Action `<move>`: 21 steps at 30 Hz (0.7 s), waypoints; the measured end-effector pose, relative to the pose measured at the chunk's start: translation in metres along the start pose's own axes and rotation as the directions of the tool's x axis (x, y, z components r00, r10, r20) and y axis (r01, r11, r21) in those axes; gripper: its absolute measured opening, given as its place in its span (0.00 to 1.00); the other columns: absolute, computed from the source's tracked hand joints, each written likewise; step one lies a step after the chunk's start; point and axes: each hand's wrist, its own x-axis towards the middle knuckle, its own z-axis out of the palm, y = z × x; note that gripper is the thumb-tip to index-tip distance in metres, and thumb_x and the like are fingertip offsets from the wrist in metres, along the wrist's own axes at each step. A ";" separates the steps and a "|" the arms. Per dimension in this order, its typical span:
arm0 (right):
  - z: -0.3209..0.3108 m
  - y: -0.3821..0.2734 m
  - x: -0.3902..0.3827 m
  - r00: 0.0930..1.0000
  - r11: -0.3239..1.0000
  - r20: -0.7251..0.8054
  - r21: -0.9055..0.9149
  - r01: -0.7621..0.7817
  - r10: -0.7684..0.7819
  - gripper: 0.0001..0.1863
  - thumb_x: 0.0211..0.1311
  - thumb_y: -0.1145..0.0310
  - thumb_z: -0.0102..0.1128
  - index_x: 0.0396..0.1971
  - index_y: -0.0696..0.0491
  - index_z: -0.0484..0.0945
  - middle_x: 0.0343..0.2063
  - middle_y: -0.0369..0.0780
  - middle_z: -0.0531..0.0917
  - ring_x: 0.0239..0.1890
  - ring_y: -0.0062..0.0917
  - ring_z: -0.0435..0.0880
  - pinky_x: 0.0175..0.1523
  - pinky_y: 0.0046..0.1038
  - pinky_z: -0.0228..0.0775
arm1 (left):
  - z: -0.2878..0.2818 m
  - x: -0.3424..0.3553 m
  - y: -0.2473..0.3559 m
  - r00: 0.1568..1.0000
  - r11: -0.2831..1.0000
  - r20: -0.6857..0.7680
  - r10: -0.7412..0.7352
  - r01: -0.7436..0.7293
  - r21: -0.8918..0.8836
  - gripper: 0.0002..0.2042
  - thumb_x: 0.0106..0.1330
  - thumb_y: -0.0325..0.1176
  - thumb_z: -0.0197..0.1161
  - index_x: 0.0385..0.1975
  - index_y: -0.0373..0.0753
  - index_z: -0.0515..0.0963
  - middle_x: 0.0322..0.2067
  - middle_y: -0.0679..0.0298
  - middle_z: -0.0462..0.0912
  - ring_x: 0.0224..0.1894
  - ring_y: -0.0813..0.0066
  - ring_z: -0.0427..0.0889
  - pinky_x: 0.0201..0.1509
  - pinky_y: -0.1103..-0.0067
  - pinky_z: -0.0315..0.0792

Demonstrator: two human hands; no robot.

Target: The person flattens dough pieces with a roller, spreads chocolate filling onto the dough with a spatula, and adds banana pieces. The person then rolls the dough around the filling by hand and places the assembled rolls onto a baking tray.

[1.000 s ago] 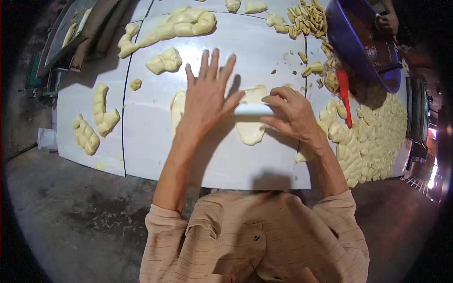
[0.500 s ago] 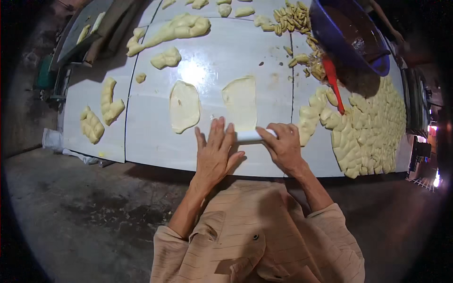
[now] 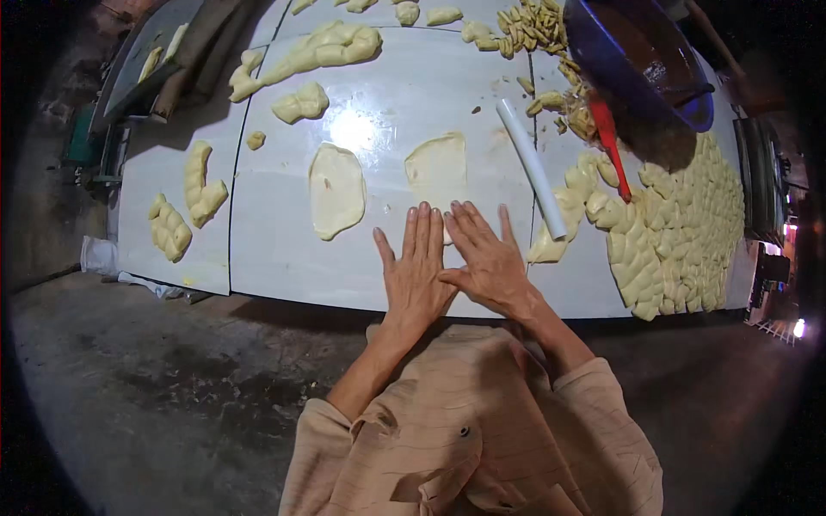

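Lying at fingertips: right dough sheet (image 3: 436, 166), thin, pale, flat on the worktop (image 3: 288, 236), its near end partly hidden by the fingers.
Left hand state: left hand (image 3: 416, 279) was released, palm down, fingers straight and together, tips at the sheet's near end.
Right hand state: right hand (image 3: 492, 268) was also released, flat, fingers a bit spread, thumb crossing over the left hand; could not tell how firmly either pressed.
Second sheet: left dough sheet (image 3: 336, 191), oval, lay apart to the left, untouched.
White rod: white rod (image 3: 532, 168) lay slanted right of the hands, unheld, near end overlapping a pale dough piece (image 3: 544, 248).
Far-left dough: long lump (image 3: 323, 50) at the back, chunky lump (image 3: 301, 102) below it, small ball (image 3: 255, 139) nearby, bent lump (image 3: 198, 185) and short lump (image 3: 170, 230) further left.
Right-side dough: packed dough pieces (image 3: 680, 241) covered the right end.
Red tool: red-handled tool (image 3: 609, 146) rested by these, beside the basin.
Basin: purple basin (image 3: 594, 60) held brown contents, top right.
Strips: yellowish strips (image 3: 540, 26) were heaped left of it.
Below: dark, stained floor (image 3: 172, 370).
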 end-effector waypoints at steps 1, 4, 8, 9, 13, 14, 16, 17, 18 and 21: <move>0.000 0.001 -0.003 1.000 1.000 0.006 0.005 0.001 -0.001 0.44 0.68 0.35 0.52 0.71 0.56 0.67 0.71 0.49 0.69 0.76 0.42 0.62 0.76 0.65 0.36 | 0.000 -0.002 0.000 1.000 1.000 0.005 -0.006 0.006 0.000 0.47 0.61 0.55 0.65 0.75 0.31 0.57 0.77 0.44 0.54 0.80 0.51 0.51 0.74 0.32 0.36; -0.005 0.001 -0.007 0.999 0.998 0.001 -0.054 -0.043 0.043 0.44 0.68 0.35 0.51 0.70 0.56 0.67 0.71 0.48 0.69 0.76 0.41 0.62 0.76 0.67 0.36 | -0.011 -0.003 0.000 0.997 0.999 0.059 -0.048 0.050 -0.018 0.50 0.59 0.59 0.67 0.74 0.30 0.57 0.77 0.46 0.56 0.80 0.51 0.53 0.72 0.30 0.35; -0.021 0.008 0.004 0.999 0.998 0.033 -0.047 -0.038 0.040 0.37 0.68 0.44 0.59 0.67 0.57 0.71 0.69 0.48 0.71 0.73 0.42 0.67 0.75 0.64 0.43 | -0.017 0.000 -0.020 0.993 1.000 0.119 -0.019 0.021 -0.008 0.42 0.66 0.56 0.64 0.74 0.36 0.60 0.76 0.53 0.61 0.79 0.50 0.56 0.71 0.28 0.36; -0.025 0.014 0.015 0.995 0.989 0.016 0.112 -0.095 0.094 0.35 0.69 0.47 0.60 0.66 0.57 0.72 0.67 0.49 0.73 0.71 0.44 0.69 0.75 0.60 0.47 | -0.026 0.008 -0.024 0.984 0.999 0.174 -0.045 0.042 0.017 0.38 0.71 0.55 0.59 0.74 0.37 0.62 0.76 0.55 0.61 0.79 0.49 0.55 0.73 0.30 0.36; -0.029 0.028 0.087 0.985 0.997 -0.174 0.076 -0.012 0.025 0.34 0.72 0.49 0.55 0.67 0.59 0.69 0.68 0.54 0.71 0.72 0.46 0.67 0.76 0.53 0.48 | -0.024 0.079 -0.045 0.991 0.988 -0.053 0.122 -0.116 0.102 0.35 0.73 0.51 0.56 0.74 0.35 0.62 0.75 0.54 0.62 0.79 0.53 0.55 0.76 0.36 0.36; -0.020 0.031 0.100 0.989 1.000 -0.150 -0.017 -0.013 0.011 0.37 0.73 0.46 0.52 0.70 0.59 0.67 0.70 0.53 0.68 0.75 0.45 0.63 0.78 0.54 0.44 | -0.020 0.096 -0.049 0.991 0.983 -0.050 0.128 -0.120 0.137 0.35 0.72 0.50 0.56 0.73 0.34 0.63 0.75 0.54 0.63 0.79 0.55 0.56 0.77 0.37 0.36; 0.004 0.048 0.105 0.998 0.994 0.006 -0.088 -0.064 0.064 0.43 0.74 0.37 0.44 0.75 0.56 0.59 0.76 0.50 0.60 0.80 0.39 0.53 0.80 0.57 0.33 | -0.017 0.109 -0.063 0.996 0.993 0.011 0.083 -0.084 0.085 0.38 0.72 0.53 0.54 0.75 0.35 0.59 0.77 0.54 0.59 0.80 0.56 0.54 0.77 0.36 0.35; -0.001 0.047 0.098 0.994 0.988 0.016 -0.108 -0.108 0.111 0.45 0.73 0.36 0.47 0.76 0.56 0.59 0.76 0.49 0.59 0.80 0.38 0.53 0.80 0.57 0.29 | -0.019 0.107 -0.061 0.997 0.995 0.018 0.074 -0.075 0.069 0.39 0.72 0.54 0.55 0.76 0.35 0.58 0.77 0.53 0.58 0.80 0.55 0.54 0.76 0.35 0.35; -0.006 0.047 0.097 0.992 0.985 0.015 -0.120 -0.122 0.125 0.45 0.73 0.36 0.47 0.76 0.56 0.59 0.76 0.49 0.59 0.80 0.38 0.53 0.80 0.57 0.29 | -0.021 0.105 -0.059 0.997 0.996 0.024 0.067 -0.068 0.053 0.40 0.71 0.55 0.55 0.76 0.34 0.57 0.77 0.53 0.57 0.80 0.55 0.53 0.76 0.35 0.34; -0.017 0.044 0.098 0.980 0.974 0.021 -0.114 -0.196 0.200 0.45 0.71 0.36 0.48 0.75 0.57 0.60 0.76 0.48 0.59 0.80 0.36 0.52 0.79 0.60 0.29 | -0.026 0.115 -0.051 0.999 0.999 0.028 0.024 -0.025 0.048 0.41 0.71 0.57 0.54 0.76 0.34 0.57 0.77 0.51 0.57 0.80 0.54 0.52 0.75 0.34 0.35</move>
